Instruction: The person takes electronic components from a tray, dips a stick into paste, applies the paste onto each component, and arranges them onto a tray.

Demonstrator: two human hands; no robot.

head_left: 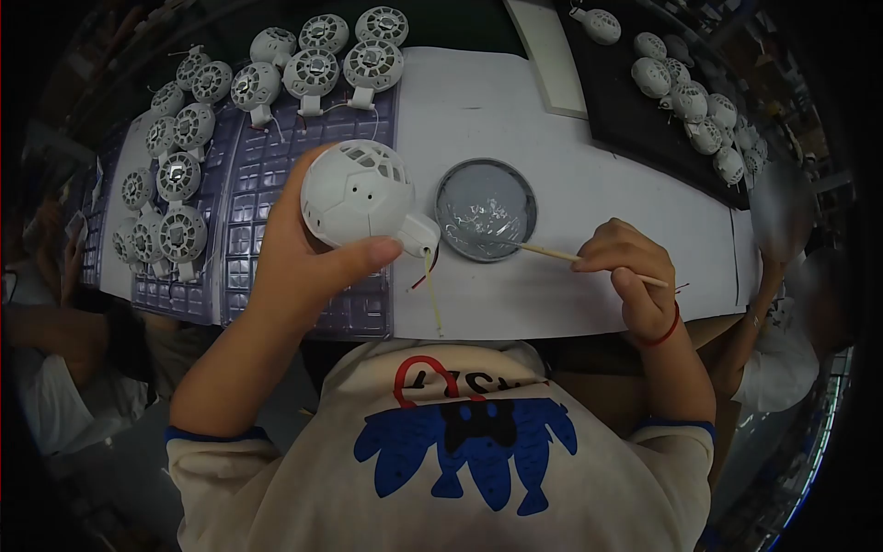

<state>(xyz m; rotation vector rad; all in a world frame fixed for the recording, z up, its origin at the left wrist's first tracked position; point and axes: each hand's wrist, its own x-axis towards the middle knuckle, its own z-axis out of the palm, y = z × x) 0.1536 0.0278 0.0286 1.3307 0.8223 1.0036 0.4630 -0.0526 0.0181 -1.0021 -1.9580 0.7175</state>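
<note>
A white round plastic housing [361, 195] with vent slots and two small dark holes is gripped in my left hand [317, 253], thumb across its lower side. From its short neck hang a yellow wire [432, 294] and a red one. My right hand [630, 273] pinches a thin wooden stick [549, 252], whose far tip reaches over the near right part of a round dish [530, 189]. Clear, glossy gel [483, 212] lies in the dish. The dish stands on white paper [469, 304], just right of the housing.
Several similar white housings [313, 72] stand on purple segmented trays [354, 308] at the left and back left. More housings [690, 101] lie on a black mat [616, 110] at the back right. Other people [55, 368] sit at both sides.
</note>
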